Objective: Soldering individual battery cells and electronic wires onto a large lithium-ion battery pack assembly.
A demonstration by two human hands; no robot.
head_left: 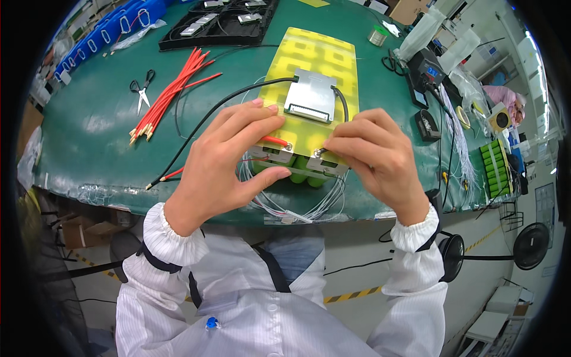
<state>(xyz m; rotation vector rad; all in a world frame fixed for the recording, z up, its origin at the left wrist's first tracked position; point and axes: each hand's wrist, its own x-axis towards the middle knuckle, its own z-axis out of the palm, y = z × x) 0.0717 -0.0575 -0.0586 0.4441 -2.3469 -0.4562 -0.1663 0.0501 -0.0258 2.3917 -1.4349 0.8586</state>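
Note:
A battery pack of green cells with a yellow top sheet (309, 50) stands at the bench's near edge. On the sheet lies a silver circuit module (311, 94) with a black cable leaving each upper side. My left hand (223, 157) rests at the pack's left front corner, fingers stretched over the sheet, thumb apart in front. Beside its fingers a short red wire (275, 141) ends at a metal terminal. My right hand (375, 154) pinches the black wire (325, 150) at the right front terminal; its fingertips partly hide the wire. Thin white wires (297, 211) loop below the pack's front.
Left on the green bench (89, 152) lie red wires (172, 95) and scissors (140, 90). A black tray (217, 33) and blue bins (119, 27) stand behind. To the right are a device with a lit display (425, 68), a solder spool (377, 37) and green cells (495, 168).

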